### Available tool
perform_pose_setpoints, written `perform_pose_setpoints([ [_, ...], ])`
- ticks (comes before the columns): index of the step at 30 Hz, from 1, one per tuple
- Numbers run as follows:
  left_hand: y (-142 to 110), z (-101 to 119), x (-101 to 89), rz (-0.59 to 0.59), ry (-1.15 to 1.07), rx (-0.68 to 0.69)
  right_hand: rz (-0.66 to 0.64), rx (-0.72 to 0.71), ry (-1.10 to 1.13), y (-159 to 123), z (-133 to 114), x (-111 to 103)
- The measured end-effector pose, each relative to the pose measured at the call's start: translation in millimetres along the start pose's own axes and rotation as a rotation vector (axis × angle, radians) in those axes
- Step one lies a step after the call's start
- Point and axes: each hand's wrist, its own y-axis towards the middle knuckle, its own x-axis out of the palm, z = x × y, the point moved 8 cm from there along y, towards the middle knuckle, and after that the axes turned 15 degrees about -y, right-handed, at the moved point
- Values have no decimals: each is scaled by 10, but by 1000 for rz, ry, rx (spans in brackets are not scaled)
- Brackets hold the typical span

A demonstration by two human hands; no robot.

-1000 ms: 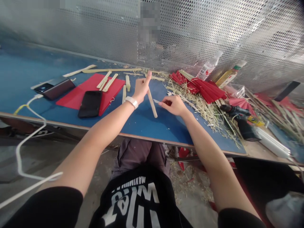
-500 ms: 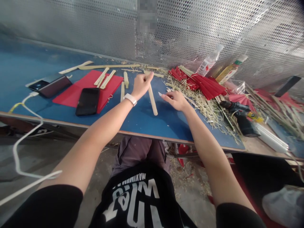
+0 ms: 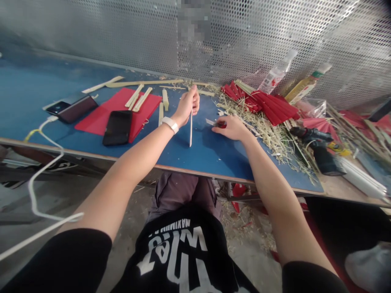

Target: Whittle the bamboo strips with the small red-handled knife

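Note:
In the head view my left hand (image 3: 187,106) is closed around the upper part of a bamboo strip (image 3: 191,130), which is turned with its narrow edge toward me. The strip's lower end points down at the blue tabletop. My right hand (image 3: 231,127), a little to the right, grips a utility knife (image 3: 220,124); its short blade points left toward the strip, apart from it. Most of the knife's handle is hidden by the fingers. Shorter bamboo pieces (image 3: 165,100) lie left of my left hand.
A red folder (image 3: 94,118) with bamboo pieces and a black phone (image 3: 117,127) lies left. Bamboo shavings (image 3: 269,140), red folded fans (image 3: 271,108) and bottles (image 3: 277,73) are at right, with a power drill (image 3: 324,152). A perforated metal panel (image 3: 122,36) stands behind the table.
My left hand has turned the bamboo strip from its broad face to its narrow edge. The right hand keeps the knife nearby. The whole view has shifted slightly.

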Motion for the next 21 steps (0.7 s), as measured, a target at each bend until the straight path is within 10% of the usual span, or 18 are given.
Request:
perform_pose_setpoints([
  [21,18,40,23,-13,72,105,28,-60,42,-7,-42,-3],
])
